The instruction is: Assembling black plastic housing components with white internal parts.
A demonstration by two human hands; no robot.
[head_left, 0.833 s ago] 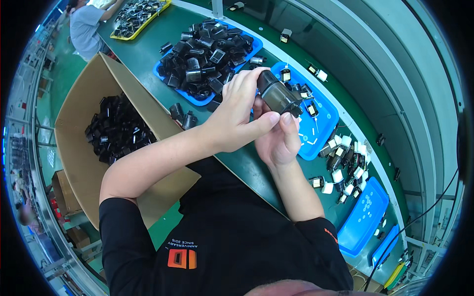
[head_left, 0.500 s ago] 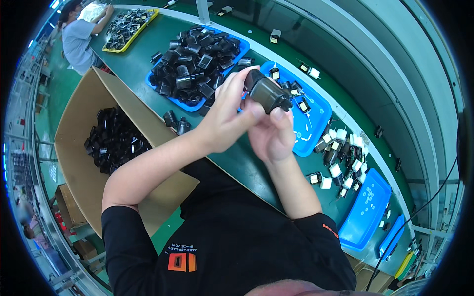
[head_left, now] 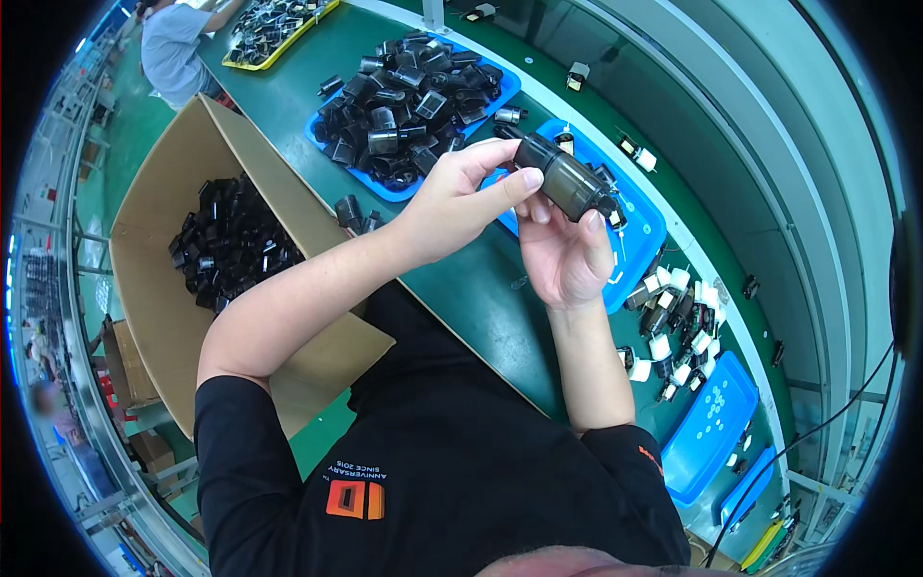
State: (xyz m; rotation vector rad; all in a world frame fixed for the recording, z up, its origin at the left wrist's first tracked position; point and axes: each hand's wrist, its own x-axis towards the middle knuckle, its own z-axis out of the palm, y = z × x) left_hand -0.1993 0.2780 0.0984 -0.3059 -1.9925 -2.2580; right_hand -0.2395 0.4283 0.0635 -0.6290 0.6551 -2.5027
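Observation:
A dark, see-through plastic housing (head_left: 569, 181), roughly cylindrical with a black cap-like upper end, is held tilted above the bench. My left hand (head_left: 466, 197) is closed around its upper end, thumb lying along the near side. Under the narrow lower end, my right hand (head_left: 565, 258) grips with its thumb near the tip and its other fingers partly hidden behind the housing. A small pale part shows at that tip. Behind the hands lies a blue tray (head_left: 646, 216) with small parts, partly covered by the housing.
A blue tray (head_left: 380, 188) heaped with dark housings stands at the far left. An open carton (head_left: 154, 216) of black parts is at my left. White-capped pieces (head_left: 678, 332) and another blue tray (head_left: 687, 466) lie rightward. Farther back, a person (head_left: 178, 53) works beside a yellow tray (head_left: 252, 65).
Both hands and the housing have shifted slightly right and down in the view. The housing remains in both hands, and the surroundings have shifted with the head's movement.

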